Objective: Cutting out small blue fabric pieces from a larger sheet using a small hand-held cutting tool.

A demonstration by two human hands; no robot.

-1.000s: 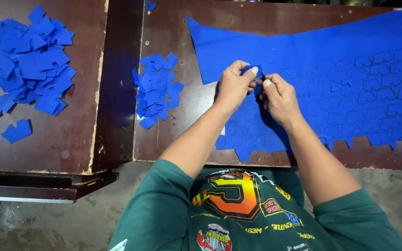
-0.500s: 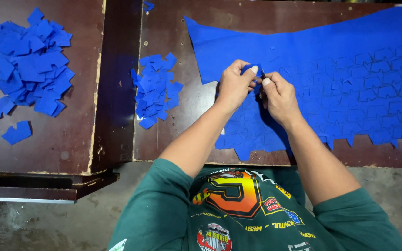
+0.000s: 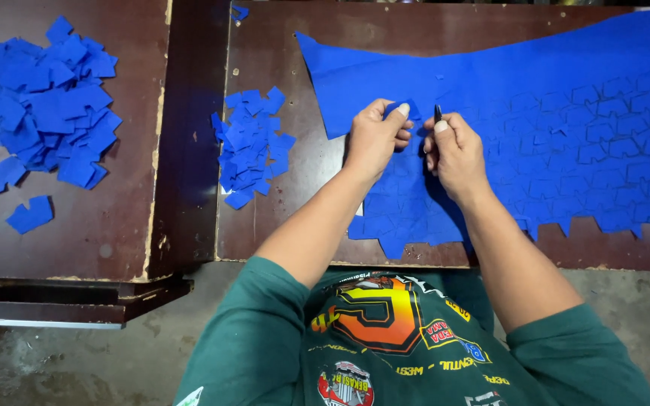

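Note:
A large blue sheet (image 3: pixel 558 113) marked with outlined shapes lies across the brown table (image 3: pixel 280 225). My left hand (image 3: pixel 376 139) pinches a small blue cut piece (image 3: pixel 400 110) at the sheet's left part. My right hand (image 3: pixel 453 150) sits just to its right and grips a thin dark tool (image 3: pixel 438 113) whose tip points up near the piece. Both hands rest over the sheet, close together.
A small pile of blue cut pieces (image 3: pixel 253 143) lies left of my hands. A bigger pile (image 3: pixel 50 101) and a loose piece (image 3: pixel 30 214) sit on a second brown table (image 3: pixel 99 248) at the left. The sheet's near edge (image 3: pixel 588 224) is jagged.
My hands have drawn slightly apart; the dark tool in my right hand now shows clear of the blue piece in my left hand.

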